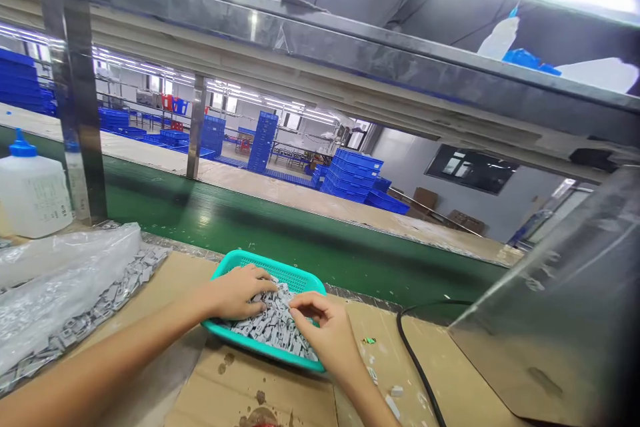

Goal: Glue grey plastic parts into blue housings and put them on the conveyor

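A turquoise basket (265, 345) stands on brown cardboard and holds many small grey plastic parts (277, 323). My left hand (243, 293) rests on the parts at the basket's left side, palm down, its fingers spread apart. At the right side of the basket, my right hand (323, 327) is over the parts with thumb and index finger pinched together. What lies between those fingertips, if anything, is too small to make out.
A clear plastic bag (75, 273) of grey parts lies at left, near a white bottle (35, 193) with a blue cap. Behind the basket runs a green conveyor belt (220, 213). A black cable (413, 353) and a metal panel (560, 320) stand at right. A shelf hangs overhead.
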`<state>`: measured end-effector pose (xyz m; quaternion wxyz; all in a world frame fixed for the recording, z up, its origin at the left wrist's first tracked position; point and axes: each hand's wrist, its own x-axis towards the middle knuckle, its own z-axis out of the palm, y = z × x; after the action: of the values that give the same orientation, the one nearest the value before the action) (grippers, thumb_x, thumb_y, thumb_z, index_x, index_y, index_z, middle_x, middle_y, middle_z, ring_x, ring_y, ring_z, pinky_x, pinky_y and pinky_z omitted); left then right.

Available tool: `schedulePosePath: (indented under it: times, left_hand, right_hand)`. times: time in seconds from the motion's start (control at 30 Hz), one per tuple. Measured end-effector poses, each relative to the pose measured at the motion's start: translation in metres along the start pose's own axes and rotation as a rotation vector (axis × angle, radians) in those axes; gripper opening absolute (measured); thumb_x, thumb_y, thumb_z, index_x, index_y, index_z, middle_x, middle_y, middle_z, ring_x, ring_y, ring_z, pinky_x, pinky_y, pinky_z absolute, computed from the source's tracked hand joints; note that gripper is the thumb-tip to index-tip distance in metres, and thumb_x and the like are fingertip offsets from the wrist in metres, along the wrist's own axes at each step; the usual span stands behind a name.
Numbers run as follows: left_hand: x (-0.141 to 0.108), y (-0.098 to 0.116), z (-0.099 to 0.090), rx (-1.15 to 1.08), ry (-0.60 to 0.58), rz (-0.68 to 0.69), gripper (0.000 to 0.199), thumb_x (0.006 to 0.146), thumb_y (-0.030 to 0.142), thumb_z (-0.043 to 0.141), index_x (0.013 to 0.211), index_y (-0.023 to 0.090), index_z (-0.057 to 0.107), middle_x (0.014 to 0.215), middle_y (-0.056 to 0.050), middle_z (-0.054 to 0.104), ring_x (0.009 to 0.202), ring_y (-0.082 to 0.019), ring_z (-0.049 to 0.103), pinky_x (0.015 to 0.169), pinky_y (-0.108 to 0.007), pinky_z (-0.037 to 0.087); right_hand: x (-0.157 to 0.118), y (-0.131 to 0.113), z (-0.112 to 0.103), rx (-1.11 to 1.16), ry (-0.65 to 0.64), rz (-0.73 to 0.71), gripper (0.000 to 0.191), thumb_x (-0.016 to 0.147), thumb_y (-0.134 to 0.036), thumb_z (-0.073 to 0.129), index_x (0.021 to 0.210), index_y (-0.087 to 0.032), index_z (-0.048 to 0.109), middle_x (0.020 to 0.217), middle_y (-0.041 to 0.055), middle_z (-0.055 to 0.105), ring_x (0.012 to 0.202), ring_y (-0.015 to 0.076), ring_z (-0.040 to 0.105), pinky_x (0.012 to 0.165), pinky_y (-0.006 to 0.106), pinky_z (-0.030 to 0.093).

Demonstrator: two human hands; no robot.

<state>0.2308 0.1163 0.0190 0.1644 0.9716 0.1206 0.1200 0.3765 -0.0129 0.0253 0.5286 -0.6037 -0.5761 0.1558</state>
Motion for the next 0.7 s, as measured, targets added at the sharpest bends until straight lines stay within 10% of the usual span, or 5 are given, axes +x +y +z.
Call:
schedulePosePath:
  times: [0.27, 0.7]
  left_hand:
    - [-0.0016, 0.0041, -0.0028, -0.018, 0.066, -0.026, 0.02, 0.076, 0.022, 0.048, 0.092, 0.019, 0.059, 0.087, -0.006, 0.059, 0.083, -0.02, 0.055, 0.071, -0.028, 0.041]
    - [-0.0053, 0.006, -0.0039, -0.13, 0.232, 0.052, 0.037, 0.075, 0.007, 0.038, 0.108, 0.022, 0.048, 0.093, -0.003, 0.057, 0.087, -0.014, 0.052, 0.076, -0.024, 0.04]
  right_hand:
    - [-0.0029, 0.0021, -0.0029, 0.037, 0.019, 0.014, 0.005, 0.064, -0.015, 0.06, 0.064, -0.015, 0.065, 0.07, 0.0062, 0.065, 0.068, 0.0179, 0.061, 0.064, 0.029, 0.053]
    - [-0.0047, 0.0035, -0.0024, 0.041, -0.005, 0.049, 0.008, 0.065, -0.015, 0.059, 0.068, -0.015, 0.066, 0.072, 0.0061, 0.065, 0.069, 0.0175, 0.061, 0.065, 0.029, 0.052]
